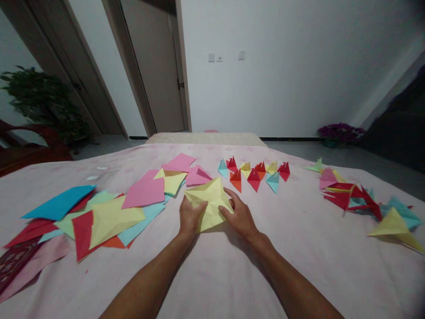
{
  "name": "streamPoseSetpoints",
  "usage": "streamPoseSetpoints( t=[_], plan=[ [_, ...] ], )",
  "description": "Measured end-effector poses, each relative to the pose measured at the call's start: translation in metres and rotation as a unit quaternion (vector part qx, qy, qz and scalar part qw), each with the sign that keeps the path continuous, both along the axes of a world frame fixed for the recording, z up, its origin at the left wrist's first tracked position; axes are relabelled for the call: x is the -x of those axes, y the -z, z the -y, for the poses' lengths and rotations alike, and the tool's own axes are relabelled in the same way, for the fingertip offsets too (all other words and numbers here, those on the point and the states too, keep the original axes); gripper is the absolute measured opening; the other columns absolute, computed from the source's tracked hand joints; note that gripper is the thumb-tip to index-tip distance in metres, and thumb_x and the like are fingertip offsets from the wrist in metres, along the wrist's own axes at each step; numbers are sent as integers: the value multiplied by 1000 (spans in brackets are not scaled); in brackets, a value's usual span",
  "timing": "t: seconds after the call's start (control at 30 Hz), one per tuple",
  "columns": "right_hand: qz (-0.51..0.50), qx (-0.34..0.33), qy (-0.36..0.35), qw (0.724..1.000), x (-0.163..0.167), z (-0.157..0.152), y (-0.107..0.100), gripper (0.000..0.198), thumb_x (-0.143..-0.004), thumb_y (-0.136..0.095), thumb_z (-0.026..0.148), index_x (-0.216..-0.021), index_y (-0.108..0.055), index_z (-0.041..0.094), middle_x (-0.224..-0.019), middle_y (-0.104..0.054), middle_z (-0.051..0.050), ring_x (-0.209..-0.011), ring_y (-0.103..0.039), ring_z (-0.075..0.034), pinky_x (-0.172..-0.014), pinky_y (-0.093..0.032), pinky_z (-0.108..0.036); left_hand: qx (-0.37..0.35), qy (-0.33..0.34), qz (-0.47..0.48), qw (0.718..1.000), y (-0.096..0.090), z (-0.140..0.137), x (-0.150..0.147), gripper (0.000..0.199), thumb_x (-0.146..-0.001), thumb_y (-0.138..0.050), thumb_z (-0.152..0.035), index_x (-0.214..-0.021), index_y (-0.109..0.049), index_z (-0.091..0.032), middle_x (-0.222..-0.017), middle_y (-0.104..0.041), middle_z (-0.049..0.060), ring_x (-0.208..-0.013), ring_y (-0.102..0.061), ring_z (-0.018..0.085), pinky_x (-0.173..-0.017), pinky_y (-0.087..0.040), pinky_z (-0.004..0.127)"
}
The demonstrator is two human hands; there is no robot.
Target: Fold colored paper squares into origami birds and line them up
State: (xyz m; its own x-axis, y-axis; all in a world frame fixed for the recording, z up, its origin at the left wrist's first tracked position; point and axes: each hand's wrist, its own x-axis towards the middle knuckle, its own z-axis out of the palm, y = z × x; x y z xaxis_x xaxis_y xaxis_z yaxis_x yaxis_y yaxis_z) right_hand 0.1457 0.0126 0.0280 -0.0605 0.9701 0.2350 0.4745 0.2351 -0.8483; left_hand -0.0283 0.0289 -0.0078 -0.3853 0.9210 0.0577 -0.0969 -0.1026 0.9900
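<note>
Between my hands is a sheet of yellow origami paper (212, 208), creased with folds that meet near its middle. My left hand (192, 215) grips its left side, thumb on top and the other fingers hidden underneath. On the right side, my right hand (241, 217) pinches the sheet with its thumb on top and fingers curled at the edge. Just beyond the sheet stand several small folded paper cranes in two rows, among them a red crane (254, 179) and a light blue crane (273, 181).
A heap of loose coloured sheets, with a yellow sheet (116, 219) and a pink sheet (144, 192), spreads over the left. Partly folded papers, including a yellow piece (395, 226), lie at the right. A pinkish cloth (206, 283) covers the table. A door (152, 66) stands behind.
</note>
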Motion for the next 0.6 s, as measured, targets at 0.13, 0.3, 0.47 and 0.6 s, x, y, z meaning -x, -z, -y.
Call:
streamPoseSetpoints(
  t=[0.13, 0.3, 0.47, 0.6],
  plan=[
    [-29, -6, -39, 999, -7, 1, -5, 52, -89, -45, 31, -140, -49, 24, -82, -67, -1, -67, -58, -16, -63, -46, -27, -5, 5, -22, 1000, 0, -5, 5, 54, -60, -83, -22, -110, -62, -14, -101, -74, 10, -84, -70, 22, -74, -55, 30],
    [-97, -6, -155, 983, -21, -7, -6, 48, -76, -41, 17, -113, -71, 21, -119, -68, -6, -108, -60, -24, -92, -47, -36, 10, 72, 65, 995, -3, -10, 12, 62, -56, -86, -22, -111, -61, -12, -103, -74, 12, -82, -71, 23, -75, -57, 34],
    [-81, 0, -212, 974, -31, -14, -6, 61, -61, -44, 10, -114, -70, 21, -101, -72, -5, -87, -64, -21, -79, -51, -34, 47, 172, 136, 975, -13, -10, 20, 67, -53, -89, -24, -113, -60, -11, -106, -73, 15, -81, -72, 25, -74, -58, 37],
    [-19, -88, -194, 977, -30, -14, -5, 53, -63, -47, 5, -106, -72, 23, -95, -69, -4, -82, -62, -18, -72, -49, -30, 59, 222, 137, 964, -20, -9, 25, 67, -55, -88, -26, -114, -59, -11, -107, -72, 15, -81, -71, 25, -72, -58, 37]
  ],
)
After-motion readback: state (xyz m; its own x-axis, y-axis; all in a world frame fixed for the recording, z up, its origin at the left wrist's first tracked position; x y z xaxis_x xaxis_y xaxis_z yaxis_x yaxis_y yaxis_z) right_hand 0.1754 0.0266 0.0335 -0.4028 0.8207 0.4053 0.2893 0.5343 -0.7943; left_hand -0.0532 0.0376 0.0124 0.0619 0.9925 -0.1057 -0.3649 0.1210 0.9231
